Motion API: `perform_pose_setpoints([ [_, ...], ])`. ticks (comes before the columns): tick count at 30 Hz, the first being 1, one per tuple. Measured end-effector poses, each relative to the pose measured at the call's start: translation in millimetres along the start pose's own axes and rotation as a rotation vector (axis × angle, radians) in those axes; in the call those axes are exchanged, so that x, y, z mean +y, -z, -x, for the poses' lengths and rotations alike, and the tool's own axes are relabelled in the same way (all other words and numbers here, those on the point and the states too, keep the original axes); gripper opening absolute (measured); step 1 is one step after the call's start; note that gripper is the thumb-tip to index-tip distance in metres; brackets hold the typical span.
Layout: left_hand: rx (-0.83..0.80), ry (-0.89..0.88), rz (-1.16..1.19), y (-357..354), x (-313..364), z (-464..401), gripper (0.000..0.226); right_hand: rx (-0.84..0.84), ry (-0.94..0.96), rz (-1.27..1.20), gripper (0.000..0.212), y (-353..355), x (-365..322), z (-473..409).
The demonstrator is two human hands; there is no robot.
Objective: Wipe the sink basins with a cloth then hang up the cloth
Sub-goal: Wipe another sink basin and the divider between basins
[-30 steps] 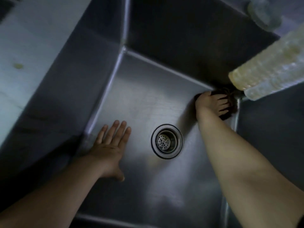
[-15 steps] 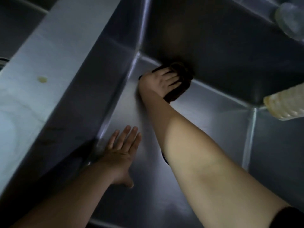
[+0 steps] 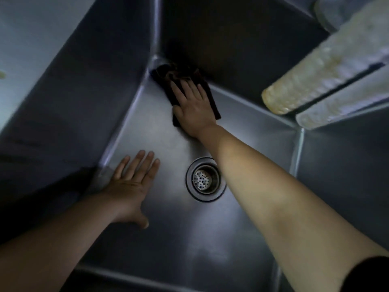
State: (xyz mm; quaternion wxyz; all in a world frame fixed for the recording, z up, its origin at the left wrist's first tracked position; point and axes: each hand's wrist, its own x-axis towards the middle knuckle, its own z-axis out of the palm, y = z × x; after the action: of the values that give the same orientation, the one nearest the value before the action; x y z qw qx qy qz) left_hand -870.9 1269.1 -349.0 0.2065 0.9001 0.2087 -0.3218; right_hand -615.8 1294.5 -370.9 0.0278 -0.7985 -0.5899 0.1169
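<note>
Item: my right hand (image 3: 194,108). Flat, fingers straight and slightly spread, pressing down on the cloth; not curled round it.

Item: cloth (image 3: 166,75). Dark, reddish-brown, crumpled at its far end. It lies on the floor of the sink basin (image 3: 147,127), pushed into the far left corner where the floor meets the back wall and the left wall (the bunched part touches both walls, as far as the dim light lets me tell). Its near part is under my palm.

Item: my left hand (image 3: 130,184). Open, fingers straight and close together, thumb out to the side, resting palm-down on the basin floor near the left wall. It holds nothing.

Item: drain strainer (image 3: 203,179). Round, metal, perforated, set in the basin floor between my two forearms, just beside the right one.

Item: two pale ribbed cylinders (image 3: 328,66). Blurred, lying side by side over the basin's upper right corner; I cannot tell what they are.

Item: dark sleeve edge (image 3: 370,272), on my right upper arm at the lower right.
</note>
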Motion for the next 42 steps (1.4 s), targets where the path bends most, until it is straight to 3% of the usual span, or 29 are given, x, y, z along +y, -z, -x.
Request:
perform_pose_setpoints([
  [7, -0.019, 0.014, -0.016, -0.1, 1.7, -0.9, 0.149, -0.026, -0.188, 0.141, 0.068, 19.1, 117.0, 89.7],
  [12, -0.015, 0.008, -0.012, -0.1, 1.8, -0.6, 0.149, 0.018, -0.484, 0.187, 0.063, 17.7, 168.3, 145.8],
  [17, -0.016, 0.005, -0.011, 0.9, 1.8, 0.1, 0.149, 0.142, -0.871, 0.083, 0.061, 2.4, 144.8, 160.1],
  [20, -0.022, 0.010, -0.011, 2.4, 1.6, 0.9, 0.149, 0.197, -0.974, 0.054, 0.063, -10.0, 104.9, 158.2],
  [26, -0.053, 0.012, -0.022, 7.1, 2.7, 2.1, 0.149, 0.164, -0.764, 0.091, 0.065, -20.4, 34.0, 110.1],
  [30, -0.068, 0.016, -0.024, 9.0, 5.3, 2.6, 0.148, 0.135, -0.475, 0.062, 0.063, -21.2, -10.6, 77.3],
  [36, -0.086, 0.030, -0.004, 10.1, 8.7, 3.0, 0.144, 0.038, -0.058, 0.033, 0.062, -29.6, -44.0, 105.0],
  [39, -0.082, 0.026, -0.004, 9.8, 8.3, 2.6, 0.145, 0.026, -0.030, 0.041, 0.062, -20.1, -17.2, 103.4],
  [42, -0.074, 0.020, -0.012, 7.4, 6.5, 2.0, 0.146, 0.018, -0.167, 0.073, 0.063, -10.5, 22.8, 104.7],
])
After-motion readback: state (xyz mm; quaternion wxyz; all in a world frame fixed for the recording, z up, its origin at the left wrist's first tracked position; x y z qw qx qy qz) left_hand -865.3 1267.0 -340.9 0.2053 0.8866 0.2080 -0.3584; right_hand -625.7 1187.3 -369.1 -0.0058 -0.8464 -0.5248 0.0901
